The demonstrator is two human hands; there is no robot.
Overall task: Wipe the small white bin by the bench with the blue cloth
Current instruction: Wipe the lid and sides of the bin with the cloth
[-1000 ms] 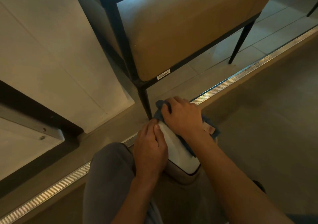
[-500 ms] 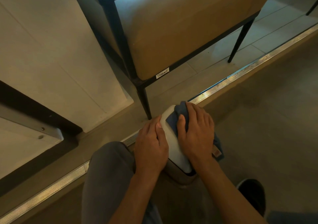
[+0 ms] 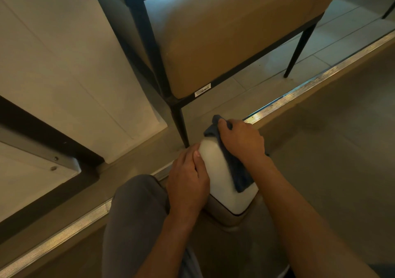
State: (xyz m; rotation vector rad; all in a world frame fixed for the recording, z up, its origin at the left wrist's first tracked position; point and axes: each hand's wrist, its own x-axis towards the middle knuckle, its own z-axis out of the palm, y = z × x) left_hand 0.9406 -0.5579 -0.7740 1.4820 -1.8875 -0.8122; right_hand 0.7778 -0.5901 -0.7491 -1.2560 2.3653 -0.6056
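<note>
The small white bin (image 3: 222, 181) stands on the floor in front of the bench's black front leg, its white lid facing up. My left hand (image 3: 188, 181) grips the bin's left side, thumb on the lid. The blue cloth (image 3: 237, 171) lies across the far and right part of the lid. My right hand (image 3: 241, 141) presses on the cloth at the bin's far end, fingers curled over its edge. Most of the cloth is hidden under that hand.
A tan cushioned bench (image 3: 235, 36) on a black metal frame with thin legs (image 3: 180, 126) stands just beyond the bin. A metal floor strip (image 3: 316, 81) runs diagonally past it. White panels (image 3: 70, 75) rise at the left. My grey-trousered knee (image 3: 136, 213) is beside the bin.
My right hand drew the cloth toward me along the lid, then pushed it back to the bin's far end. The left hand has stayed on the bin's side.
</note>
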